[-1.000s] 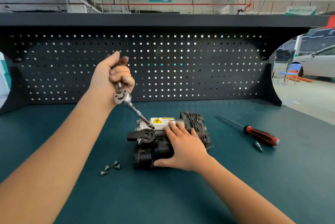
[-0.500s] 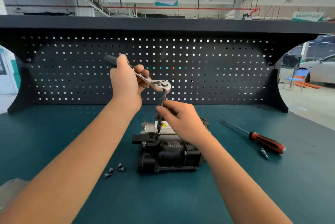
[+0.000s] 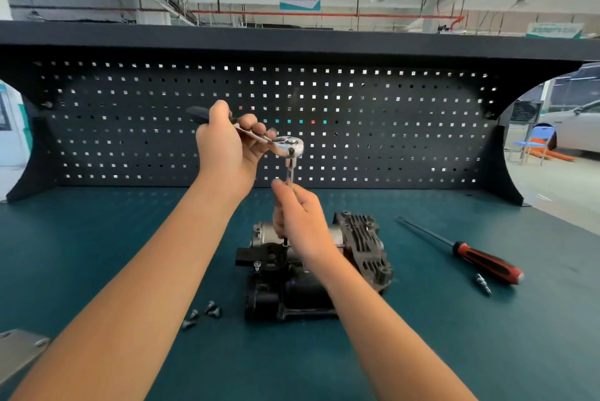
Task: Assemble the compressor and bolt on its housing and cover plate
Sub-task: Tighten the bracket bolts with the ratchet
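The black and silver compressor (image 3: 360, 251) lies on the green bench mat (image 3: 454, 335) at centre. My left hand (image 3: 227, 154) grips the handle of a chrome ratchet wrench (image 3: 289, 145), held level above the compressor. A long extension bar (image 3: 290, 173) drops straight down from the ratchet head to the black bracket (image 3: 259, 254) on the compressor's left end. My right hand (image 3: 300, 222) wraps its fingers round the lower part of that bar and hides part of the silver motor body. One bolt (image 3: 257, 266) stands in the bracket's near side.
Three loose bolts (image 3: 203, 314) lie left of the compressor. A red-handled screwdriver (image 3: 480, 259) and a small bit (image 3: 483, 283) rest to the right. A grey metal plate (image 3: 19, 352) pokes in at the lower left edge. A black pegboard (image 3: 389, 128) backs the bench.
My left hand swung the ratchet from a slanted pose to level, with the bar upright. My right hand left the compressor top and took hold of the bar.
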`<state>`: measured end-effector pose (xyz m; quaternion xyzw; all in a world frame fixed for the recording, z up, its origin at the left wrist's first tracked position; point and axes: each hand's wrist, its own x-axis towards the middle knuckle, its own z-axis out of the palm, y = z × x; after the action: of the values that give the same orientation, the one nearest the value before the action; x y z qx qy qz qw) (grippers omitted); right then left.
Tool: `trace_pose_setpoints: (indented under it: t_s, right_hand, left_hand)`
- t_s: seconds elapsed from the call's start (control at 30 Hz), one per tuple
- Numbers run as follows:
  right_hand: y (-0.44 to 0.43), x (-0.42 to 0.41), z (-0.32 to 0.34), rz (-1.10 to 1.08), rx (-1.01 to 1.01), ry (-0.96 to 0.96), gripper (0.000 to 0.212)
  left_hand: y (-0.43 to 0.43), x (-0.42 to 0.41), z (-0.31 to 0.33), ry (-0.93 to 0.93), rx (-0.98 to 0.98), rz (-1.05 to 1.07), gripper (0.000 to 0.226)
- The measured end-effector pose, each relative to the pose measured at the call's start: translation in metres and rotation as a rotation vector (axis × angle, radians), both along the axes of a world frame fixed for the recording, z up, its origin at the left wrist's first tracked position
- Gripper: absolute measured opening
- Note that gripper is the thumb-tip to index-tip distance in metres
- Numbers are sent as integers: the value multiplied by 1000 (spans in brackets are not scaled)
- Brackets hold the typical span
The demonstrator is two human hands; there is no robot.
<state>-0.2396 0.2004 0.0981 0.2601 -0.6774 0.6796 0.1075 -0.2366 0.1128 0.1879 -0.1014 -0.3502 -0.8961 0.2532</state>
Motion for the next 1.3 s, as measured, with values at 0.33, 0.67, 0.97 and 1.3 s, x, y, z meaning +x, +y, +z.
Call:
trace_pose_setpoints:
  t_s: [0.33, 0.67, 0.97, 1.3]
  right_hand:
    - [-4, -4, 2, 92, 4, -50, 53]
    - [-4, -11, 6, 127, -106, -152, 51]
    - [0, -6, 1, 139, -84, -89, 49]
    - [3, 0, -11, 120, -131, -48, 41]
  left_hand:
    - [14, -17, 27, -245, -199, -663, 31]
    - [-7, 53, -34, 295, -370, 210, 16]
    - [-13, 49, -34, 364, -423, 224, 12]
    - [-13, 0, -1, 73, -171, -238, 36]
